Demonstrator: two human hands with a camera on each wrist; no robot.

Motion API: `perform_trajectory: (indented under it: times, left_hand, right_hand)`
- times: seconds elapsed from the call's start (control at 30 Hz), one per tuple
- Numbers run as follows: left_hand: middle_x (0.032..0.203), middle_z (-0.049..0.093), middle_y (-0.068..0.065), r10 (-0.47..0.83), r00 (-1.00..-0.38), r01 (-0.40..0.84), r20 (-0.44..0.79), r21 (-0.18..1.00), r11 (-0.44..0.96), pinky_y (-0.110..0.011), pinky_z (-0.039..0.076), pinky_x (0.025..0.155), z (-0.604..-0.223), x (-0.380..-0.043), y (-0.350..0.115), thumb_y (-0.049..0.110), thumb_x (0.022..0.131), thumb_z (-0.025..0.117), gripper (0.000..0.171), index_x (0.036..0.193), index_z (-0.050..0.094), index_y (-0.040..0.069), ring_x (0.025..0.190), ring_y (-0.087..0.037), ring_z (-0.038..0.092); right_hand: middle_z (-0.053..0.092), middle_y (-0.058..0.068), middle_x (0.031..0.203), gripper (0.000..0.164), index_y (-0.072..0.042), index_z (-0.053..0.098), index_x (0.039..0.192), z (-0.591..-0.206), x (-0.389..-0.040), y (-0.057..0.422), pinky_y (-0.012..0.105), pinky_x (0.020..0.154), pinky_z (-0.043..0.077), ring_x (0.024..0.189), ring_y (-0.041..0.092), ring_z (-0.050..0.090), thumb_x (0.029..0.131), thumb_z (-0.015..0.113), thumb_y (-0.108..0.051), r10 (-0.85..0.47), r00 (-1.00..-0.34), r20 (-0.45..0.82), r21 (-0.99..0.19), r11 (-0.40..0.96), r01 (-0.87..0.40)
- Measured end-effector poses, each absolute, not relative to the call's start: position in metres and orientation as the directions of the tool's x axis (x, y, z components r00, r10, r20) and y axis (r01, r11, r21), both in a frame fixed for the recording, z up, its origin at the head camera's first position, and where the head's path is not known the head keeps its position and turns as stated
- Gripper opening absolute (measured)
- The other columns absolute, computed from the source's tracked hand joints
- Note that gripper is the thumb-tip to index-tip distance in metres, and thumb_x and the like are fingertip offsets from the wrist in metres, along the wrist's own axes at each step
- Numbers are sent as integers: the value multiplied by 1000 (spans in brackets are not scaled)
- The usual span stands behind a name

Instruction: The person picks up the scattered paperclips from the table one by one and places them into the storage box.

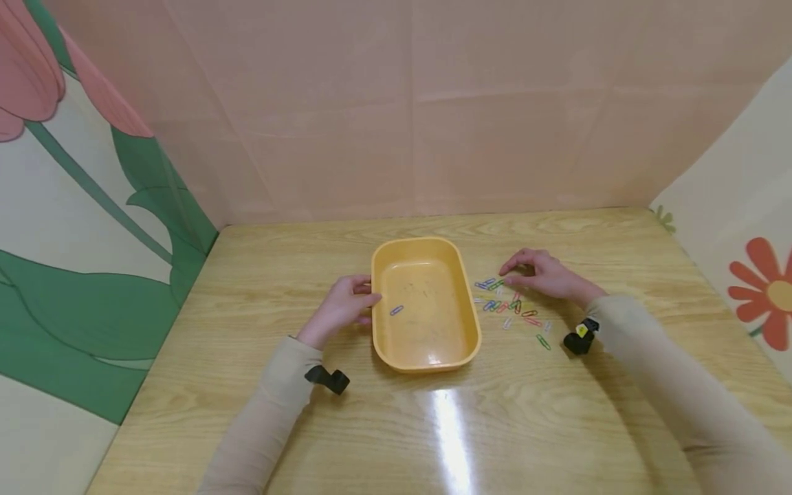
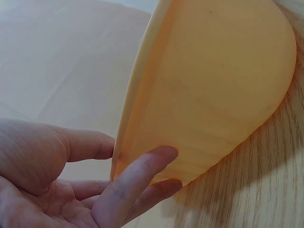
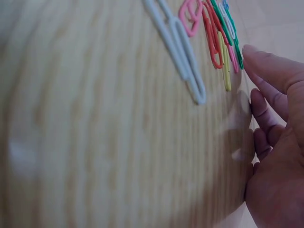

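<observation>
A yellow plastic tub (image 1: pixel 427 344) stands on the table, with one blue paper clip (image 1: pixel 397 311) on its floor. My left hand (image 1: pixel 340 302) holds the tub's left rim, thumb over the edge and fingers against the outer wall (image 2: pixel 213 85). Right of the tub lies a loose scatter of coloured paper clips, among them a red one (image 1: pixel 529 313) and a green one (image 1: pixel 543 342). At the far side of this scatter is my right hand (image 1: pixel 547 276), thumb and forefinger apart. Its thumb tip is close to a green clip (image 3: pixel 232 28); whether they touch, I cannot tell.
The wood-grain table (image 1: pixel 247 412) ends at a pink cloth backdrop (image 1: pixel 408 137). Flower-patterned panels stand at the left (image 1: pixel 80 206) and right (image 1: pixel 755 227). A white paper clip (image 3: pixel 183 57) lies near the right wrist camera.
</observation>
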State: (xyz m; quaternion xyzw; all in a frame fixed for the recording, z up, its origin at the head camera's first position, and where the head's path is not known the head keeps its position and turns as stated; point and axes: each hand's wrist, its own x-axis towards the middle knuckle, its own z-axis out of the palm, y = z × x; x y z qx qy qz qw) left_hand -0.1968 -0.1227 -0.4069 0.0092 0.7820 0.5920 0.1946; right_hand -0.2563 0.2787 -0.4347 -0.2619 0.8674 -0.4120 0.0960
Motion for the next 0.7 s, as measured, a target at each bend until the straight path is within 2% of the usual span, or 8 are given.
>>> perform_trajectory:
  times: [0.2,0.43,0.53,0.7]
  left_hand:
    - [124,56,-22,241,-924,-219,-297,927,304,-35,58,67,-408,-197,-122,5,94,59,45,136,47,-4,101,-35,62]
    - [124,55,-23,231,-928,-217,-292,929,300,-37,58,67,-407,-196,-121,4,93,59,46,136,46,-5,98,-33,63]
    - [123,56,-21,215,-930,-226,-299,924,309,-36,58,67,-406,-195,-120,5,93,60,46,136,47,-4,96,-31,64]
    - [123,57,-19,208,-930,-227,-302,920,320,-35,58,67,-406,-195,-121,7,93,60,46,136,47,-2,96,-30,64]
  right_hand:
    - [60,15,109,18,-2,66,106,-455,-266,289,54,94,32,108,31,48,89,67,-8,-524,-850,55,-737,553,-389]
    - [60,21,102,11,4,65,98,-450,-262,285,53,92,33,101,35,51,87,65,4,-553,-827,101,-718,535,-445]
    - [60,15,103,9,-2,66,98,-463,-270,292,51,91,31,102,31,49,89,66,-3,-536,-840,84,-700,568,-433]
    - [57,7,106,7,-13,66,96,-467,-273,295,57,95,21,109,30,40,91,66,-17,-508,-861,37,-677,621,-395]
